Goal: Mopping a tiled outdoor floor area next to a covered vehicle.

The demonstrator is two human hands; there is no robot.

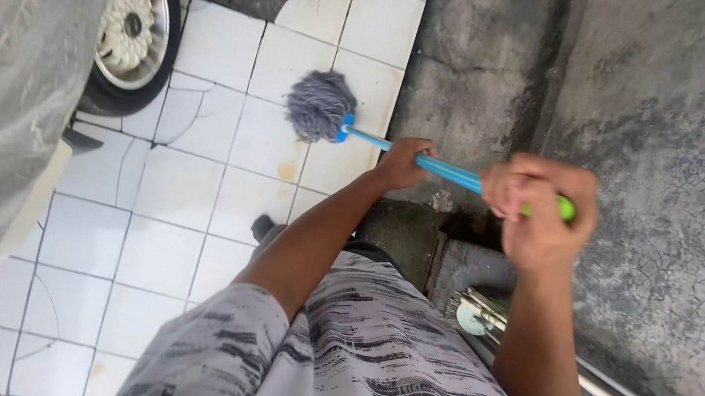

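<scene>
1. White square floor tiles (177,184), glossy and crossed by thin dark cracks and grout lines, are shown filling the left and centre of the view; rough, mottled grey concrete (657,163) is seen on the right, finely crazed in places.
2. A mop (423,157) is held across the frame. Its head (319,105), a rounded bundle of grey yarn strands, is pressed on a tile near the edge where tile meets concrete, and is joined by a blue plastic socket to a slim blue handle that ends in a green grip.
3. The left hand (403,162) is closed around the blue shaft, about midway along it; the right hand (540,206) is wrapped tightly around the green end, fingers curled fully over it.
4. As for progress, the tiles about the mop head show no obvious wet sheen or streaks, and yellowish stains (287,170) remain just below the head; mopping is judged to be at an early stage, though this cannot be told with certainty.
5. A car wheel (135,30) with a pale metal rim and black tyre is seen at upper left, beside a grey fabric cover (19,71).
6. A metal rail (605,394) with a small roller is visible at lower right.
</scene>
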